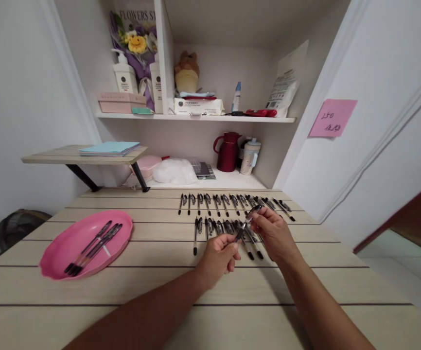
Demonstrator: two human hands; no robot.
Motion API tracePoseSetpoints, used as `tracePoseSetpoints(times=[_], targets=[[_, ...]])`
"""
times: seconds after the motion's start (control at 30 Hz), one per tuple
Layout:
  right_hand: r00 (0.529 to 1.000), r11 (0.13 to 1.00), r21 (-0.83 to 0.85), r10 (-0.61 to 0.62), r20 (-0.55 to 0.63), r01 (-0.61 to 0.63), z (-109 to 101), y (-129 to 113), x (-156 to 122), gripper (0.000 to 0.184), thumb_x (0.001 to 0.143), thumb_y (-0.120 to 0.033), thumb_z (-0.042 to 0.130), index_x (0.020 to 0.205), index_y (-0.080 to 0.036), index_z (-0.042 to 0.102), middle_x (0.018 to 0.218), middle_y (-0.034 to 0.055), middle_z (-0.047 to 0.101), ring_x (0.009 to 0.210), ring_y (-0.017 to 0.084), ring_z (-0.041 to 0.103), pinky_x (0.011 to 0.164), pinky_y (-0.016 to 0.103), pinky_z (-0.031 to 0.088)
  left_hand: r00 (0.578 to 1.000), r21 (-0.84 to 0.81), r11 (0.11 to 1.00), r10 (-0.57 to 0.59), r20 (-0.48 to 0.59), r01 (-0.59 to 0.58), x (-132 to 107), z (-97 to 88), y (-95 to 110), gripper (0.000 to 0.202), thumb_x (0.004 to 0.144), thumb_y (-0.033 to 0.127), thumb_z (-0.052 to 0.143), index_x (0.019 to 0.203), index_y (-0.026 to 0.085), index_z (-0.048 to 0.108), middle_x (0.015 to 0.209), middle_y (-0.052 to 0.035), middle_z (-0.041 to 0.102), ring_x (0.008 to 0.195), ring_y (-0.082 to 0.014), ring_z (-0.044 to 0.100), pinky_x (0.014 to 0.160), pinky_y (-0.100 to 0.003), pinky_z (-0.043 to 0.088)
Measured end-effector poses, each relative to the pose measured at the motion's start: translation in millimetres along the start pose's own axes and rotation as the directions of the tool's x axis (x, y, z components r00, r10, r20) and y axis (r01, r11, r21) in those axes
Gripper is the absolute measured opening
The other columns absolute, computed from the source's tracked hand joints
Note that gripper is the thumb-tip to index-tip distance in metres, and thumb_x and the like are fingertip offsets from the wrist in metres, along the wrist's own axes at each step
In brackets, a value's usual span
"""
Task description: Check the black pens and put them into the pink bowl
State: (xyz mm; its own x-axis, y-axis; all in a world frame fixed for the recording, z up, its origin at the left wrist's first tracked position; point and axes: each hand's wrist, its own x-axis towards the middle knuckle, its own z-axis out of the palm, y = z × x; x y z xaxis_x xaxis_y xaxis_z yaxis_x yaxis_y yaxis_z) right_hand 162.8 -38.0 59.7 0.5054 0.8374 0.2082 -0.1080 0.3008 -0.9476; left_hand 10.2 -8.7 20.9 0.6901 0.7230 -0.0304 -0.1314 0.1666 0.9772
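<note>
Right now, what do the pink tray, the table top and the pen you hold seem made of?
Pink tray: probably plastic, smooth, slightly glossy, uniform colour.
Table top: wood or wood-look laminate, matte, pale grain with dark grooves.
Pen, between left hand and right hand: likely plastic, dark with a shiny part; too small to be sure.

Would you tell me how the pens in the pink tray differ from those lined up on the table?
The tray pens are few, bunched, slanted; the lined-up pens are many, side by side in two rows. The tray pens lie in the pink tray; the lined-up pens lie on the table. Both are slim, dark. The left hand and right hand grip another pen.
</note>
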Motion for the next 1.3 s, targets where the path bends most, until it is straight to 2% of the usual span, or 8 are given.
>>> tracePoseSetpoints(times=[0.23, 0.33, 0.43, 0.73, 1.03, 1.2, 1.3], targets=[[1.0, 1.0, -0.027, 0.003, -0.004, -0.004, -5.1, 3.1, 0.8, 0.025, 0.062, -0.036, 0.07, 0.069, -0.019, 0.052, 0.063, -0.0019, 0.056, 0.048, 0.008, 0.043, 0.044, 0.021, 0.031, 1.0, 0.0, 1.0, -0.005, 0.009, 0.005, 1.0, -1.1, 0.0, 0.027, 0.072, 0.035, 0.055, 0.088, 0.014, 0.052, 0.061, 0.0038, 0.054, 0.034, -0.0015, 0.038, 0.033, -0.015, 0.023], [0.999, 1.0, -0.019, 0.025, 0.034, -0.025, -3.3, 3.7, -1.2, 0.027, 0.062, -0.036, 0.07, 0.08, -0.02, 0.057, 0.064, -0.0027, 0.055, 0.048, 0.007, 0.042, 0.044, 0.021, 0.031, 1.0, 0.007, 1.0, -0.009, 0.013, 0.009, 1.2, -1.1, 0.6, 0.027, 0.072, 0.034, 0.055, 0.089, 0.014, 0.053, 0.061, 0.0036, 0.054, 0.034, -0.0014, 0.038, 0.033, -0.015, 0.023], [0.993, 0.998, -0.038, 0.06, 0.103, -0.057, 0.0, 4.2, -5.6, 0.036, 0.062, -0.036, 0.07, 0.093, -0.02, 0.06, 0.063, -0.0036, 0.053, 0.048, 0.007, 0.042, 0.045, 0.021, 0.034, 1.0, 0.01, 1.0, -0.009, 0.018, 0.009, 1.5, -1.5, 1.0, 0.026, 0.072, 0.034, 0.055, 0.089, 0.014, 0.053, 0.062, 0.0036, 0.054, 0.033, -0.0013, 0.038, 0.033, -0.015, 0.024], [0.953, 0.99, -0.115, 0.115, 0.28, -0.086, 3.1, 8.2, -12.6, 0.029, 0.063, -0.038, 0.069, 0.085, -0.019, 0.061, 0.055, -0.0046, 0.048, 0.049, 0.008, 0.038, 0.047, 0.022, 0.03, 1.0, -0.025, 1.0, 0.011, -0.012, -0.011, 2.6, -1.2, 0.7, 0.031, 0.071, 0.035, 0.057, 0.092, 0.014, 0.05, 0.06, 0.0046, 0.055, 0.033, -0.0023, 0.04, 0.032, -0.015, 0.024], [0.937, 0.983, -0.157, 0.146, 0.317, -0.1, -0.1, 8.0, -12.7, 0.028, 0.064, -0.037, 0.069, 0.083, -0.019, 0.061, 0.051, -0.0054, 0.048, 0.046, 0.008, 0.04, 0.046, 0.022, 0.03, 0.996, -0.01, 1.0, 0.023, -0.082, -0.024, 1.7, -1.9, 5.3, 0.038, 0.066, 0.035, 0.062, 0.094, 0.017, 0.043, 0.058, 0.0063, 0.055, 0.031, -0.0032, 0.041, 0.032, -0.015, 0.024], [0.936, 0.984, -0.153, 0.135, 0.326, -0.089, 3.7, 9.7, -15.8, 0.024, 0.065, -0.036, 0.068, 0.079, -0.018, 0.06, 0.052, -0.0048, 0.05, 0.049, 0.009, 0.043, 0.048, 0.022, 0.032, 0.988, 0.043, 0.996, 0.086, -0.13, -0.081, 1.7, -0.8, 9.2, 0.032, 0.066, 0.029, 0.06, 0.091, 0.018, 0.044, 0.055, 0.0077, 0.053, 0.03, -0.0029, 0.038, 0.032, -0.016, 0.027], [0.939, 0.986, -0.143, 0.132, 0.318, -0.09, 0.3, 5.5, -13.8, 0.027, 0.067, -0.036, 0.066, 0.087, -0.019, 0.06, 0.063, -0.0013, 0.057, 0.054, 0.01, 0.048, 0.05, 0.022, 0.035, 0.985, 0.087, 0.993, 0.087, -0.146, -0.075, 2.0, 0.4, 18.7, 0.025, 0.069, 0.027, 0.057, 0.088, 0.017, 0.047, 0.056, 0.0063, 0.052, 0.031, -0.0023, 0.037, 0.033, -0.015, 0.025]])
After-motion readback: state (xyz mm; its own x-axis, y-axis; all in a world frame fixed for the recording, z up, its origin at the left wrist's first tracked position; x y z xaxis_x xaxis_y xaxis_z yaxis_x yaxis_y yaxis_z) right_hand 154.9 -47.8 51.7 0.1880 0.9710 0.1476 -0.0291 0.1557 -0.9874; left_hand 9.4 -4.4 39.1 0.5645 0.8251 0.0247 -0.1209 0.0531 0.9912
